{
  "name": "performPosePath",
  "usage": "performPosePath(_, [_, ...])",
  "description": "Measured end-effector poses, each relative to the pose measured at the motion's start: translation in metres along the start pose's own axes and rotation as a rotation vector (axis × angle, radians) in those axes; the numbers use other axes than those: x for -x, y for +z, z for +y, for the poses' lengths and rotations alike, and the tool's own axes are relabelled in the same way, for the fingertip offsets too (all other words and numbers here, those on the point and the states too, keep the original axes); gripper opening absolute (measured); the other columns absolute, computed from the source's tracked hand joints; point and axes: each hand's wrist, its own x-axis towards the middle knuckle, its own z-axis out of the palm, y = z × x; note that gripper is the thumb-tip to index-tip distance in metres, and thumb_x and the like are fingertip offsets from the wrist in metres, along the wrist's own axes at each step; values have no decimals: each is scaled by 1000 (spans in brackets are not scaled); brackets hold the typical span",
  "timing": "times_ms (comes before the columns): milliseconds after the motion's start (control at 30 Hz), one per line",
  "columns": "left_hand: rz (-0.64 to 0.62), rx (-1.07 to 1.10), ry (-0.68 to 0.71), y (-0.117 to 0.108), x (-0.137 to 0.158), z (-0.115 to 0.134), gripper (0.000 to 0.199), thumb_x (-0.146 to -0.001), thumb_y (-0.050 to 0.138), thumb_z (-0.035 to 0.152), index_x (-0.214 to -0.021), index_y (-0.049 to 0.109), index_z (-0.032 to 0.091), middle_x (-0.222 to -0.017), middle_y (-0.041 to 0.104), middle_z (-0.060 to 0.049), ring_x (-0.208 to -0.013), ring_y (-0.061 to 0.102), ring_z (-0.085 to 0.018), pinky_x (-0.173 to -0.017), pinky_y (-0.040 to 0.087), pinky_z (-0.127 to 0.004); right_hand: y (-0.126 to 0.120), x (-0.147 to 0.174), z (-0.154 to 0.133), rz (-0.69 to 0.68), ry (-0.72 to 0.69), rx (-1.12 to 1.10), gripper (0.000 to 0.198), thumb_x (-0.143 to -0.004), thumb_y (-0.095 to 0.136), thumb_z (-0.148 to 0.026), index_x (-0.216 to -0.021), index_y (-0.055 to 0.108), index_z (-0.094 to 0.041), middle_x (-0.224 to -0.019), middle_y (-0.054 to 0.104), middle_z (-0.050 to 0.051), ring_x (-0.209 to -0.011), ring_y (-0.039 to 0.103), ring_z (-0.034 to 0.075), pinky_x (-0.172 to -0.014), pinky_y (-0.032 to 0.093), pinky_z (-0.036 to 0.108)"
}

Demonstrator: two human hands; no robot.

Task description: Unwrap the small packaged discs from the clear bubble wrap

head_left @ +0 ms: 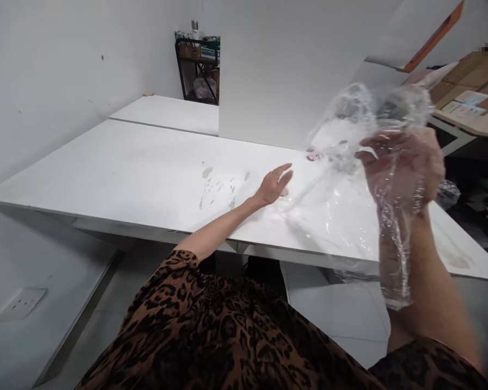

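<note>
Take the white tabletop [106, 168] as reference. See clear plastic film [352, 162] crumpled above the tabletop's right half, with a lower part hanging past its front edge. Note the right hand [406, 162] raised above that same half, fingers bent, with film draped across hand and forearm; cannot tell through the glare whether pinching a layer, inside a fold, or merely behind one. Note the left hand [272, 185] low over the tabletop's middle, well apart from the right, thumb and fingers parted, apparently gripping nothing; cannot tell whether touching the film's faint outer fringe.

To manage the film well, pinch one edge firmly before pulling. Lift the trailing part clear of the tabletop's front edge to avoid snagging. Bring the left thumb and fingers together on an opposite edge, then spread gently across the tabletop rather than tugging. Expect cling and easy creasing from something so thin. Free the right forearm early from any wrap. Steer around the grey marks [219, 187] at the tabletop's middle, possibly damp or sticky. Allow room for the white panel [284, 70] standing along the tabletop's back edge.
</note>
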Motion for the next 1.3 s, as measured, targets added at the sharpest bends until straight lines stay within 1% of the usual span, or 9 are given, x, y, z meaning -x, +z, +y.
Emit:
performPosePath(133, [-233,190,-48,-16,10,38,79,-102,10,71,-157,46,27,-155,57,-11,-142,55,-28,-118,41,-47,43,8,27,-318,31,74,24,-87,75,-34,-83,53,-25,-93,75,3,-89,73,20,-73,58,35])
performPosePath(200, [-284,255,-68,-17,18,52,78,-99,20,76,-154,49,30,-153,59,-11,-136,60,-30,-110,50,-48,66,13,38,-474,108,171,24,-93,71,-40,-86,55,-24,-97,73,3,-89,71,17,-77,59,35])
performPosePath(300, [-178,361,-103,-23,30,60,68,-96,49,72,-143,61,24,-142,66,-16,-111,74,-29,-90,59,-41,82,20,49,-605,118,329,24,-96,68,-46,-94,63,-23,-102,70,3,-90,68,16,-80,59,35])
performPosePath(467, [279,613,-160,-86,31,55,44,-101,56,53,-128,69,20,-119,77,-10,-78,75,-15,-65,55,-22,28,18,85,-232,-65,588,30,-99,59,-53,-104,65,-24,-101,70,4,-87,65,16,-77,56,34])
performPosePath(567, [537,818,-111,-134,28,45,40,-107,45,46,-133,66,24,-118,76,-5,-76,73,-11,-64,54,-20,-17,27,124,-318,218,1041,36,-91,65,-54,-94,67,-19,-91,71,7,-85,64,21,-80,54,38])
performPosePath(667, [634,932,-102,-159,30,27,39,-108,42,43,-135,64,25,-122,75,-4,-76,71,-9,-67,55,-20,-39,45,154,-448,393,1336,39,-89,65,-47,-109,71,-15,-111,72,15,-104,66,28,-98,51,46])
performPosePath(900, [562,910,-142,-155,33,-4,40,-106,47,47,-131,66,22,-120,74,-7,-87,73,-12,-79,56,-23,-45,39,164,-495,540,1321,80,-86,57,-76,-134,65,-12,-134,63,22,-114,63,32,-100,51,46])
performPosePath(1067, [545,897,-178,-156,34,1,41,-104,51,48,-133,65,23,-113,76,-7,-87,75,-14,-81,59,-24,-4,57,171,-572,503,1515,108,-82,50,-88,-161,37,-15,-163,36,26,-145,36,48,-111,36,66])
performPosePath(1300, [526,951,-165,-159,38,-6,36,-104,53,44,-129,67,22,-101,77,-5,-82,75,-12,-78,59,-20,34,98,188,-656,200,1586,48,-99,49,-55,-126,67,-21,-137,56,19,-127,49,38,-105,42,59])
